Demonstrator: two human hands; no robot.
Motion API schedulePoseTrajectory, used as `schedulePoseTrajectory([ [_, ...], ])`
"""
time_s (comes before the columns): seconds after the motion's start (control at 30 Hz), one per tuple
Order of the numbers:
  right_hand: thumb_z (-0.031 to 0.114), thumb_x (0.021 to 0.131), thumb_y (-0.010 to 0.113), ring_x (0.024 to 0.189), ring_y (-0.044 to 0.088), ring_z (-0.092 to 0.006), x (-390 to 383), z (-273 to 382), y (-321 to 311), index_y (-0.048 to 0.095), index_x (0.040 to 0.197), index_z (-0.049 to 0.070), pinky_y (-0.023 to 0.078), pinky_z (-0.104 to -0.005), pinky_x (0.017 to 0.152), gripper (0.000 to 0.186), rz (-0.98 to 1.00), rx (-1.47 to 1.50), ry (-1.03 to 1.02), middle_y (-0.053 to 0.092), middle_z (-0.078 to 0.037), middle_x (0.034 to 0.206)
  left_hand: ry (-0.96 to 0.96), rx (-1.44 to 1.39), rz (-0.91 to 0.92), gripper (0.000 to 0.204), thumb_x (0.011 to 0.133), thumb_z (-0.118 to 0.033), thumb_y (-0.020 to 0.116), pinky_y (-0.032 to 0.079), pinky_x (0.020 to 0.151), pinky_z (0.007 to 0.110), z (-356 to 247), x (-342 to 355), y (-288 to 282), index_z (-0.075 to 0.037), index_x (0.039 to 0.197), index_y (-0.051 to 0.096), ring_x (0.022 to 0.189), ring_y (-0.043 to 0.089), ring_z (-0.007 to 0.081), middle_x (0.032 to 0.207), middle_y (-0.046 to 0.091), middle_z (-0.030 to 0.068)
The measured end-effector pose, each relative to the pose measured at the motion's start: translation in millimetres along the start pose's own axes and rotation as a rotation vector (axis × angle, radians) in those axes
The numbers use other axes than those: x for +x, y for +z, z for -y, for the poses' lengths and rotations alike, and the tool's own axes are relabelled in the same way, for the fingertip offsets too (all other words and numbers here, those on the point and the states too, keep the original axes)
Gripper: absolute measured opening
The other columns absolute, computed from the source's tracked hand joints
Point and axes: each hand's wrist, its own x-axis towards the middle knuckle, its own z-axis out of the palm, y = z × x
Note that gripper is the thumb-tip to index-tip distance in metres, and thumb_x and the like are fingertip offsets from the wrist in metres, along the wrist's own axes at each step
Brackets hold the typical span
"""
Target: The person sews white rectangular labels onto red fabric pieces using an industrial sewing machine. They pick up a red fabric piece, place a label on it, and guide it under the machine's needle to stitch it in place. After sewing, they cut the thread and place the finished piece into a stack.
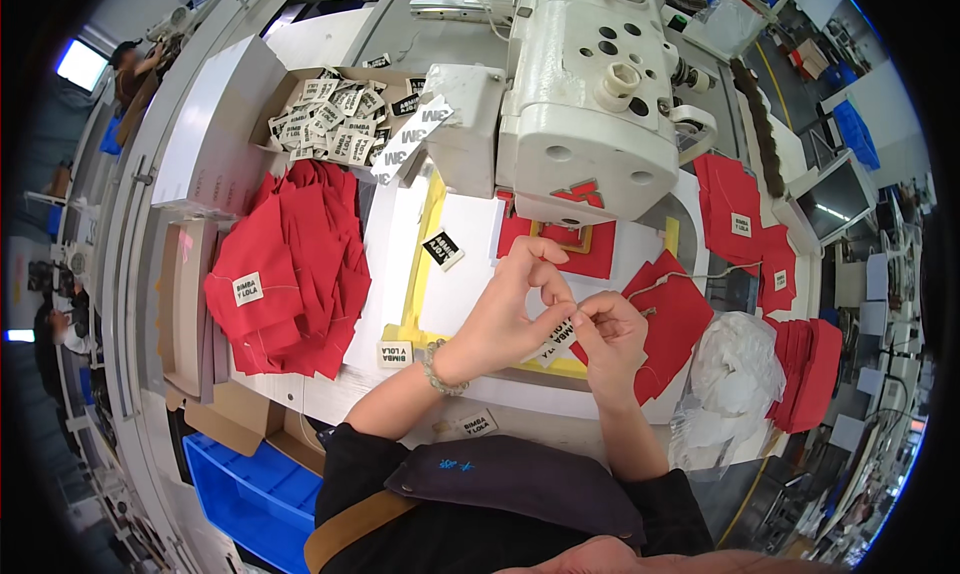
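In front of the sewing machine, my left hand [512, 314] and my right hand [612, 336] meet with their fingertips pinched together. Between them is a white fabric label [558, 343] with black lettering, partly hidden by the fingers. Just beyond my hands, a red fabric piece [597, 262] lies under the machine head, with a small frame-shaped clamp [565, 237] on it. A black label [442, 250] lies on the white work surface to the left. Another white label [395, 354] rests nearer to me, beside my left forearm.
The white sewing machine [590, 139] fills the far middle. At left stand a heaped red fabric pile [290, 274] and an open box of labels [275, 134]. More red pieces [665, 324] and crumpled clear plastic [737, 364] lie at right. A blue bin [250, 484] sits lower left.
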Motion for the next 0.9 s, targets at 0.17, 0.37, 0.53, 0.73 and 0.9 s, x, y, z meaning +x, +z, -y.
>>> schedulePoseTrajectory([
  [0.17,-0.005,0.084,0.064,0.068,0.051,-0.0026,0,-4,-3,0.06,0.085,-0.001,0.039,-0.0176,0.061,0.007,0.0,-0.068,0.035,0.06,0.0,0.079,0.041,0.105,-0.027,0.04,0.083,0.012,0.06,0.042,0.072,0.028,11,-5,7,-0.007,0.106,0.034,0.077,0.05,0.0123,0.083,0.058,0.0042],
  [0.37,-0.005,0.084,0.065,0.071,0.051,-0.0035,2,-7,-2,0.06,0.086,-0.001,0.04,-0.0193,0.064,0.007,0.001,-0.109,0.01,0.06,0.001,0.078,0.107,0.165,-0.081,0.041,0.083,0.012,0.061,0.041,0.072,0.028,18,-8,11,-0.007,0.104,0.033,0.076,0.049,0.0127,0.084,0.056,0.0053],
  [0.53,-0.003,0.085,0.065,0.072,0.052,-0.0037,5,-4,-3,0.059,0.086,-0.001,0.041,-0.0198,0.065,0.007,0.036,-0.086,0.035,0.061,0.0,0.079,0.104,0.061,-0.109,0.041,0.083,0.011,0.063,0.042,0.074,0.027,22,-8,11,-0.008,0.101,0.032,0.077,0.051,0.0131,0.083,0.054,0.0054],
  [0.73,-0.001,0.086,0.064,0.067,0.055,-0.0044,16,14,-12,0.059,0.086,-0.001,0.044,-0.0198,0.06,0.005,0.166,-0.004,0.223,0.062,-0.002,0.077,-0.029,-0.169,-0.105,0.034,0.092,0.003,0.055,0.044,0.082,0.028,10,-5,0,-0.006,0.117,0.035,0.085,0.058,0.0138,0.084,0.061,0.0068],
  [0.9,0.0,0.086,0.064,0.066,0.056,-0.005,20,20,-17,0.059,0.086,-0.001,0.045,-0.0195,0.058,0.005,0.194,0.03,0.261,0.063,-0.004,0.077,-0.118,-0.176,-0.043,0.038,0.092,0.003,0.053,0.043,0.085,0.029,4,-4,-6,-0.003,0.125,0.035,0.083,0.058,0.0118,0.081,0.06,0.0039],
])
